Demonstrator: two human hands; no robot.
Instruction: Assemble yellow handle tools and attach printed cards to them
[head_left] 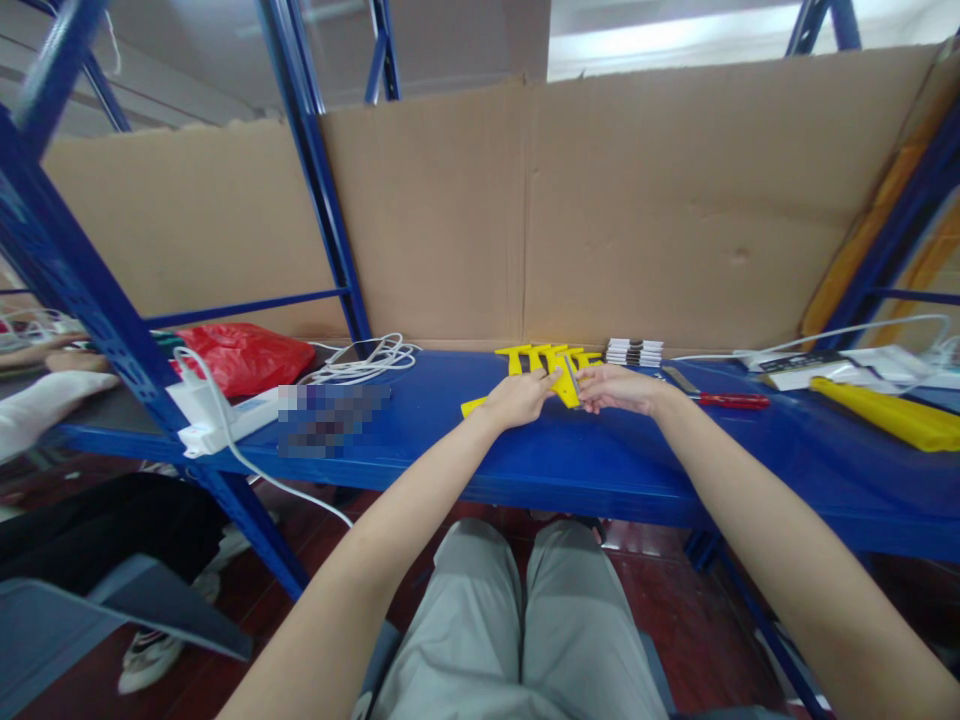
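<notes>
Between my hands, just above the blue shelf top, is a yellow scraper [568, 391] with a grey edge along its head. My left hand [517, 400] is wrapped round it from the left. A yellow end [472, 407] sticks out beside that hand and looks like the handle's tip. My right hand [616, 388] pinches at the head's right edge, its fingertips partly hidden. Right behind the hands lie several more yellow scrapers [517, 355] in a row. A stack of small white and black packets [634, 352] stands to their right.
Right of my hands lies a red-handled screwdriver [731, 400], then a yellow bag-like piece [889, 412]. At left are a white power strip [251, 415], coiled white cable [375, 358] and a red plastic bag [244, 360]. Cardboard [637, 200] walls the back. Another person's arm [56, 395] shows far left.
</notes>
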